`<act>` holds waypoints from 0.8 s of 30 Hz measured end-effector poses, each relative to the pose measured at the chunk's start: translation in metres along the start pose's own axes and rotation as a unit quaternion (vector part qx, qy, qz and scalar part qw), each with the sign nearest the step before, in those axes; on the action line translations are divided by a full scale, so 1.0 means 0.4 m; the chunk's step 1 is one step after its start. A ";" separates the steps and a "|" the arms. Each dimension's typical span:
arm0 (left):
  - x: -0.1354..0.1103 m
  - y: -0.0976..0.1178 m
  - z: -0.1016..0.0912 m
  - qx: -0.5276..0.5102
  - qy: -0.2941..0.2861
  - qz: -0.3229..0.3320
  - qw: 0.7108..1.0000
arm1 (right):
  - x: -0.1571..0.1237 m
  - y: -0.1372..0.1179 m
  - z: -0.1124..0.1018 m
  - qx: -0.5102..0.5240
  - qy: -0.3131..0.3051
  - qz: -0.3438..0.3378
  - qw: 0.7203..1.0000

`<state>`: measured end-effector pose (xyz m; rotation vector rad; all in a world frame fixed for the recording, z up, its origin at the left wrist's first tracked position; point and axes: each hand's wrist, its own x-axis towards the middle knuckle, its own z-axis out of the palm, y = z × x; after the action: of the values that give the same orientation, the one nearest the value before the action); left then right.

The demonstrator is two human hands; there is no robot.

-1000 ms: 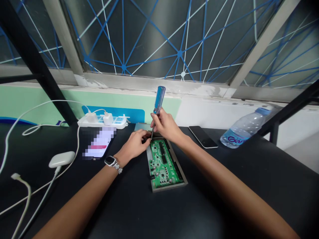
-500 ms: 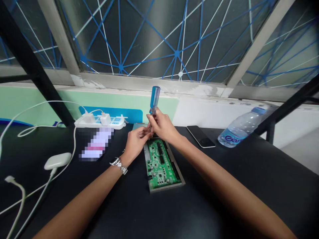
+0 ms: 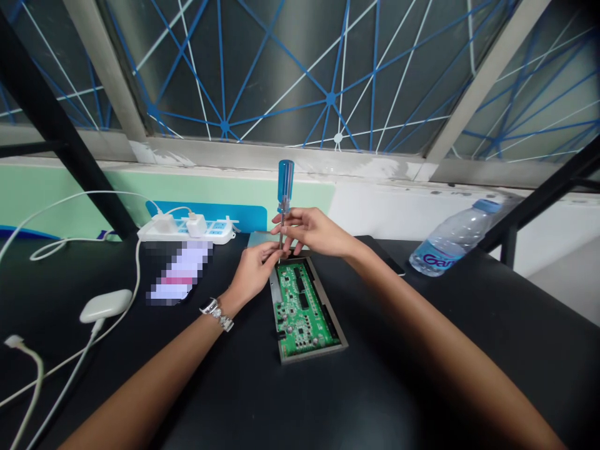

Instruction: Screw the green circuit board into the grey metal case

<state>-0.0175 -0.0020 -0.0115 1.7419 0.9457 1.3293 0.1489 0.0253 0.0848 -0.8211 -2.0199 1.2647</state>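
Note:
A green circuit board [image 3: 302, 306] lies in a grey metal tray [image 3: 340, 331] on the black table. A screwdriver with a clear blue handle [image 3: 285, 181] stands upright over the board's far end. My right hand [image 3: 314, 231] holds its shaft just below the handle, fingers partly spread. My left hand [image 3: 253, 269], with a watch on the wrist, pinches the lower shaft near the tip at the board's far left corner.
A white power strip [image 3: 187, 230] with plugged chargers and white cables sits at the back left, with a white case [image 3: 105, 305] and a blurred phone [image 3: 175, 272] nearby. A water bottle [image 3: 452, 244] lies at the right. A window sill runs behind.
The screwdriver has gone from tilted to upright. My right hand has loosened from a full grip and turned, fingers spreading. My left hand has risen to pinch the shaft.

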 end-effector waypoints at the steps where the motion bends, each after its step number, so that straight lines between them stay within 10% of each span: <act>1: 0.000 0.000 -0.001 0.009 -0.004 0.005 1.000 | -0.001 -0.001 -0.001 0.004 -0.002 0.001 1.000; 24: 0.008 -0.003 0.030 -0.052 0.081 -0.004 0.995 | 0.013 0.028 0.033 -0.134 0.145 -0.040 0.980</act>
<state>-0.0053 0.0001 -0.0134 1.5690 0.9547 1.5052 0.1378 0.0259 0.0706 -0.9755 -1.9849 0.7848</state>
